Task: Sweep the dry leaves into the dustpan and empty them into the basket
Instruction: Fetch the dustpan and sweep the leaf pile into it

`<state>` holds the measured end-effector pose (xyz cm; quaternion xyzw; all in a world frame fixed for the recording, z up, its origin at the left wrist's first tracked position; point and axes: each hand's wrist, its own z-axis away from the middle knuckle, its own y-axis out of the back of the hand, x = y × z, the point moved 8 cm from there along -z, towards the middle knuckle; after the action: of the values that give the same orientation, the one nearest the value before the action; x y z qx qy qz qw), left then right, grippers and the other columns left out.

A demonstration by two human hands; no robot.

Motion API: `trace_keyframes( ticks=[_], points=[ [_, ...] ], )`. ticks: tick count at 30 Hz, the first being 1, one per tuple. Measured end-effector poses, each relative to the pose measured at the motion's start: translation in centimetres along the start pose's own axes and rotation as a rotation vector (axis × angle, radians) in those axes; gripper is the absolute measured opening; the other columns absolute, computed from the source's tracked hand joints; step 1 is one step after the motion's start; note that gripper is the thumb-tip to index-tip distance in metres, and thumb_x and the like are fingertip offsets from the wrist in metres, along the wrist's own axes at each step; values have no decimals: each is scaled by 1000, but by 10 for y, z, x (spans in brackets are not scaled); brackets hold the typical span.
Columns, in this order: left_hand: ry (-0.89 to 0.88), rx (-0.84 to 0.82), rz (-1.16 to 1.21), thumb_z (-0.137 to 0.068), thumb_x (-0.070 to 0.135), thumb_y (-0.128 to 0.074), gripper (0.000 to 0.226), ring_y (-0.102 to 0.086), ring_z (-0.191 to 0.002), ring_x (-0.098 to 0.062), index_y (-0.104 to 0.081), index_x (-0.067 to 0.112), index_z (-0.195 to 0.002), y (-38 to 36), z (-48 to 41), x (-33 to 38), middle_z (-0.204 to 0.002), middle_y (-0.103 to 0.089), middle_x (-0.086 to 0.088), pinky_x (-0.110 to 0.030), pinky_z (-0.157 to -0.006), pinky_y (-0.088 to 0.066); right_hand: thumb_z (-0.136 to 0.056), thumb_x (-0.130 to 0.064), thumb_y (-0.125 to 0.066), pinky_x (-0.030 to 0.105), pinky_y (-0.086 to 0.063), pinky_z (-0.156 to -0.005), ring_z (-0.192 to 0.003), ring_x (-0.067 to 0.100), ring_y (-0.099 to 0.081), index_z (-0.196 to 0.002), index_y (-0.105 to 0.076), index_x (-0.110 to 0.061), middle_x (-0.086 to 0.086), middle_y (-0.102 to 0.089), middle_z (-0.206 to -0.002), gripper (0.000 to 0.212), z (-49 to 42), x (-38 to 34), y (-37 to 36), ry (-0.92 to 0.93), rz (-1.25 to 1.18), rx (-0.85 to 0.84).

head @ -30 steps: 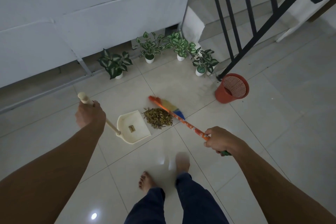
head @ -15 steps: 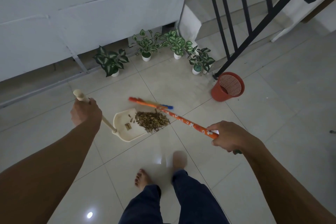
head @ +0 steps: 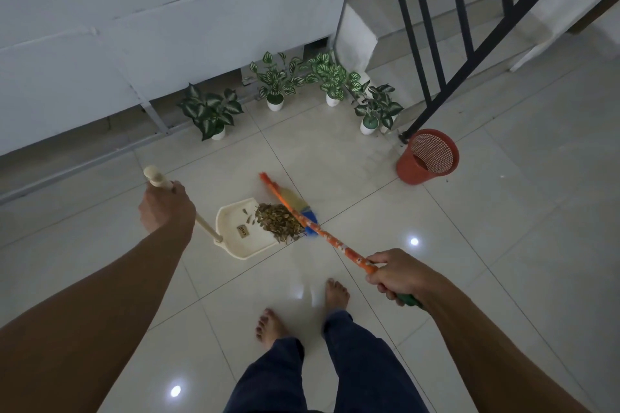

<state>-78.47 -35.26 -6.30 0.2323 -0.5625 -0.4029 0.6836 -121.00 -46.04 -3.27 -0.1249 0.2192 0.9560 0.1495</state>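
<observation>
Leaves now lie partly across the lip of the dustpan, further in than half a second ago, and the head of the broom has swung round to the pile's right side. Both arms reach forward and down over the pale tiled floor, well apart. One arm stretches almost straight, and its left hand is curled round the top of the dustpan's long wooden handle, just under the knob, knuckles up. The other arm angles inward; its right hand wraps the orange stick near its green end. A red mesh basket stands upright at the foot of the black railing, well to the right of the pile. The cream dustpan sits on the floor, mouth toward the broom, whose bristles touch the pile. A few stray leaves and a small label lie inside the pan.
</observation>
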Motion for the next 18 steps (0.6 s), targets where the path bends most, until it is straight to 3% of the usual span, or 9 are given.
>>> trace_keyframes(
  ticks=[6, 11, 18],
  points=[
    [-5, 13, 1, -98, 33, -55, 32, -66, -93, -37, -63, 6, -114, -1, -2, 6, -103, -69, -17, -45, -82, -54, -97, -15, -59, 19, -44, -46, -53, 8, -47, -147, -45, -25, 3, -57, -74, 52, 18, -14, 6, 98, 82, -39],
    [6, 20, 13, -99, 32, -55, 31, -66, -93, -36, -62, 6, -114, 1, -5, 3, -103, -69, -17, -44, -81, -53, -97, -18, -61, 17, -44, -45, -51, 7, -47, -149, -43, -28, 3, -57, -75, 56, 25, -15, 21, 121, 133, -7],
    [3, 30, 19, -100, 30, -54, 30, -65, -97, -37, -61, 5, -114, 1, -2, 3, -104, -68, -18, -41, -78, -47, -97, -13, -59, 19, -46, -48, -55, 9, -50, -146, -46, -20, 2, -57, -76, 52, 9, -23, 9, 107, 92, 36]
  ],
)
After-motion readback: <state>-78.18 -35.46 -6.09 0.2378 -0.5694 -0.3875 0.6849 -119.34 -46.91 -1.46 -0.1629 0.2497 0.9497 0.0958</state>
